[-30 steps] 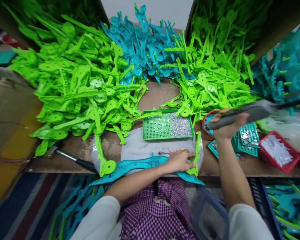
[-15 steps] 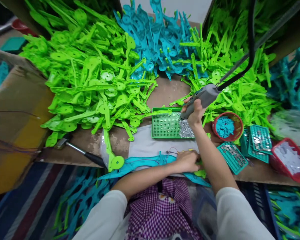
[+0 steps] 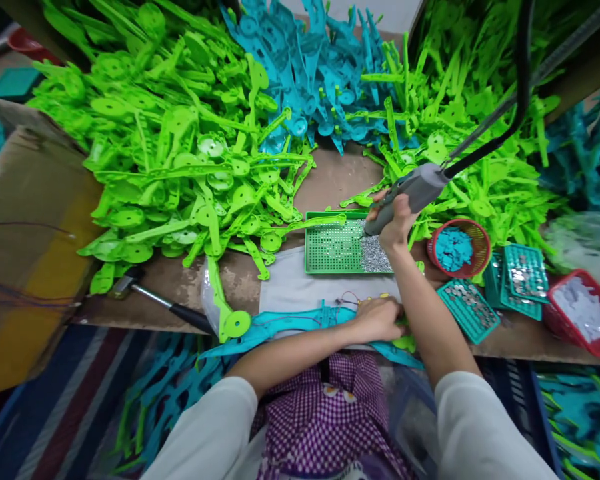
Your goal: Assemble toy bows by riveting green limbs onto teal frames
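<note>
My right hand (image 3: 396, 223) is wrapped around a grey electric screwdriver (image 3: 413, 193), whose cord runs to the upper right. The driver's tip points down at the silver screws (image 3: 376, 257) in a green perforated tray (image 3: 330, 270). At the table's front edge lies a long blue plastic frame (image 3: 285, 320), with a light green arm piece (image 3: 236, 324) on its left end. My left hand (image 3: 380, 320) is closed over the frame's right part, beside another green piece (image 3: 405, 342) mostly hidden by my hand and right forearm. Thin wires lie along the frame.
Heaps of green parts (image 3: 180, 147) and blue parts (image 3: 305, 87) cover the back. A hammer (image 3: 165, 303) lies left. On the right stand a red basket of blue pieces (image 3: 453, 250), teal trays with metal discs (image 3: 467, 307) and a red bin of white pieces (image 3: 583, 310).
My right hand has brought the screwdriver from the right, over the red basket, to the screws in the tray. My left hand's fingers have curled in on the frame. The view has shifted slightly.
</note>
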Tool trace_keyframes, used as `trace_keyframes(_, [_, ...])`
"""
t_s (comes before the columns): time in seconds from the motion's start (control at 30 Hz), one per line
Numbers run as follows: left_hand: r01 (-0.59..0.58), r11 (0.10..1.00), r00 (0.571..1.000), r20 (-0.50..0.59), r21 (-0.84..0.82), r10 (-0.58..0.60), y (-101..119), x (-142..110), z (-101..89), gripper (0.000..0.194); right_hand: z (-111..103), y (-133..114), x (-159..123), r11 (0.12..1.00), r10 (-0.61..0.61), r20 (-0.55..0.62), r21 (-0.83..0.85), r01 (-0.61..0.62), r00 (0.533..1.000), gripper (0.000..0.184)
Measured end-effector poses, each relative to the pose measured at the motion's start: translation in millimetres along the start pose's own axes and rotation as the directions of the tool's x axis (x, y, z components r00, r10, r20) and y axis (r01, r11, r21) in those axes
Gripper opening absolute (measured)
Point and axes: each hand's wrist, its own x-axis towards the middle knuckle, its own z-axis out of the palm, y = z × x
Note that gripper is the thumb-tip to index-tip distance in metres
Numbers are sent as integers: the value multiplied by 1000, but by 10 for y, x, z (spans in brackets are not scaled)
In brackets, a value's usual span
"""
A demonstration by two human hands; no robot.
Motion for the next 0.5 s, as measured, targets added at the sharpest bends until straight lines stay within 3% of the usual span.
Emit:
trace_keyframes(0.17, [-19, 1000, 1000, -7, 0, 19, 11, -22, -28, 46, -168, -360, 17, 999, 24, -38, 30, -23, 999, 63])
trace_keyframes(0.27, [-6, 1000, 1000, -9, -25, 6, 12, -26, -36, 49, -537, -744, -172, 995, 14, -9, 102, -13, 1000, 61])
trace_keyframes(0.33, [-3, 999, 1000, -23, -33, 2, 8, -17, -23, 46, -860, -946, -398, 992, -60, 22, 112, 57, 998, 58])
trace_keyframes(0.4, [0, 999, 999, -49, -43, -2, 0, -1, -1, 44, -1168, -1043, -641, 992, -116, 36, 59, 113, 993, 61])
trace_keyframes(0.5, [0, 998, 997, -82, -63, -6, -14, 21, 34, 40, -1479, -1013, -908, 996, -94, 6, 0, 94, 996, 66])
